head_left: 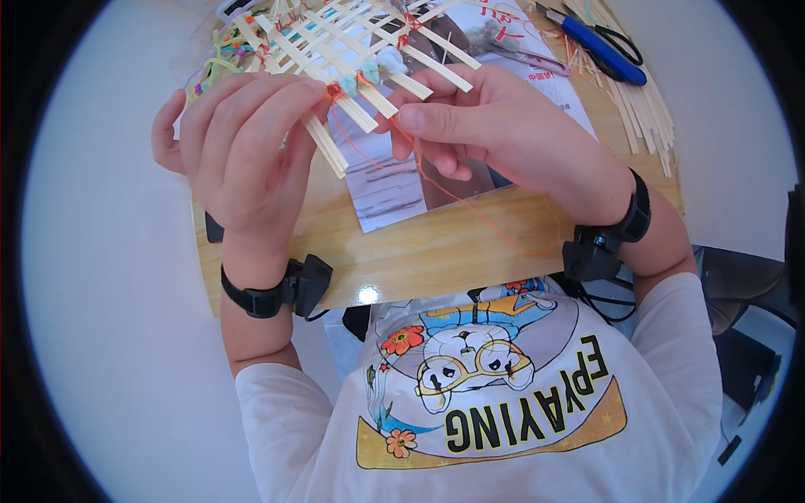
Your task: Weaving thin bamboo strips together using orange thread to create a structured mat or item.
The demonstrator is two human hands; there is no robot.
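A lattice of pale, crossed bamboo strips (335,42) is held above the table at the far side, its loose strip ends pointing toward me. My left hand (251,142) pinches its near left edge, beside a knot of orange thread. At the strip ends, my right hand (486,117) has its thumb and fingers closed where the orange thread (436,180) passes; the fingertips are partly hidden behind the strips. That thread trails down and right over the table. Tufts of light blue and mint yarn (377,69) are wound along the lattice's near edge.
A printed magazine (377,201) lies beneath the work on the wooden table (285,243). At the far right rest blue-handled pliers (599,46), more loose bamboo strips (646,117) and pinkish scissors (537,60). Colourful fuzzy stems (220,63) sit at the far left.
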